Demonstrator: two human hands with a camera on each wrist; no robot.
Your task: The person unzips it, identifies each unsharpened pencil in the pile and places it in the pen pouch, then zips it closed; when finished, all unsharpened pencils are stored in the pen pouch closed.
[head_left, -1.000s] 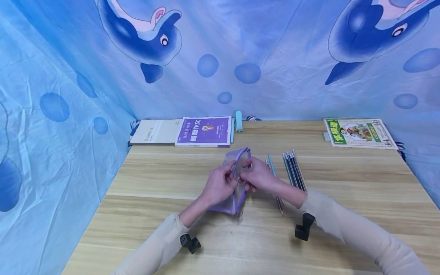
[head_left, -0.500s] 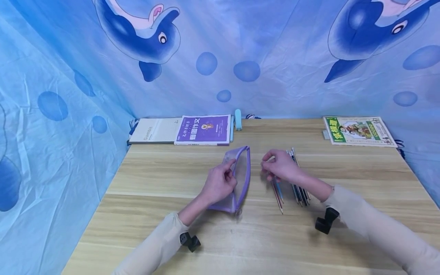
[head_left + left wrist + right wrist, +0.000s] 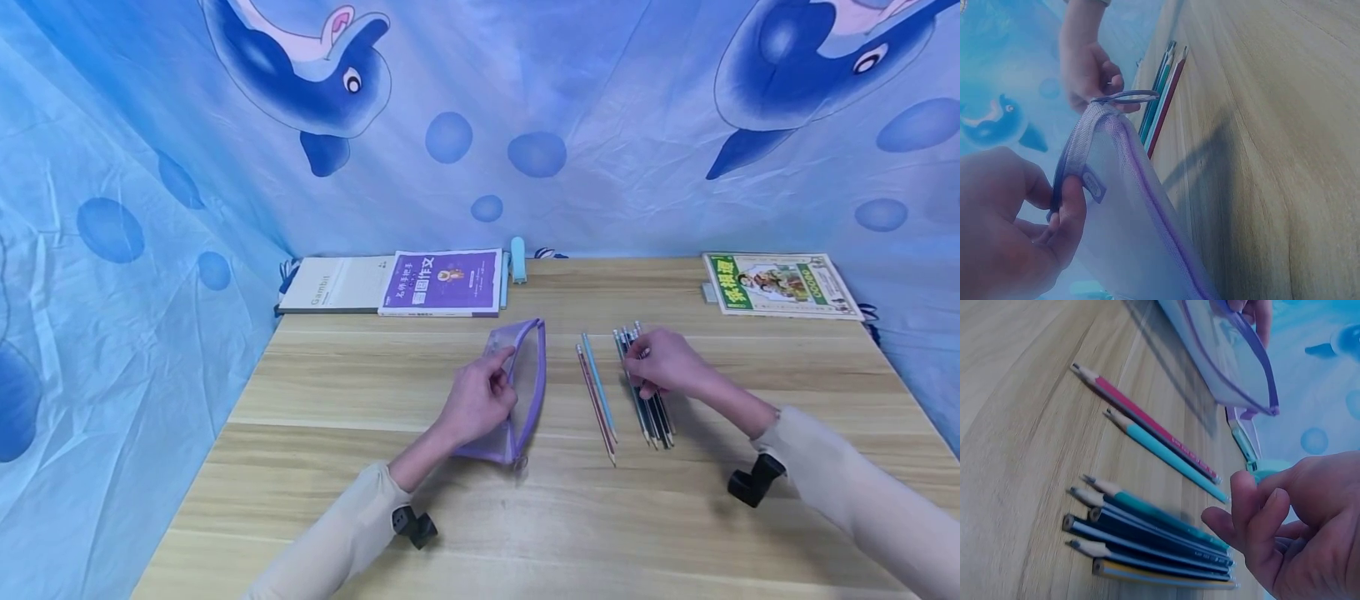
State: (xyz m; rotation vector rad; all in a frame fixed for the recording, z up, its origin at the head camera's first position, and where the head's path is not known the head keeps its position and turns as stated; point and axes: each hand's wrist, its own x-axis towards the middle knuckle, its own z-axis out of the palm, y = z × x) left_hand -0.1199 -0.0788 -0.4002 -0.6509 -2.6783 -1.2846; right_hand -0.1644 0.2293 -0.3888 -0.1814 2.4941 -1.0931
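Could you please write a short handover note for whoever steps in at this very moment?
Left hand grips the open edge of the translucent purple mesh pencil pouch, held up off the wooden table. Right hand hovers over the bundle of dark blue and teal pencils, fingers loose, gripping nothing. A red pencil and a light blue pencil lie between pouch and bundle. No pencils visible inside the pouch; all remain on the table.

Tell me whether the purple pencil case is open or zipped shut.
Open: the left hand holds one edge of the pencil case up, and its mouth gapes in the right wrist view.
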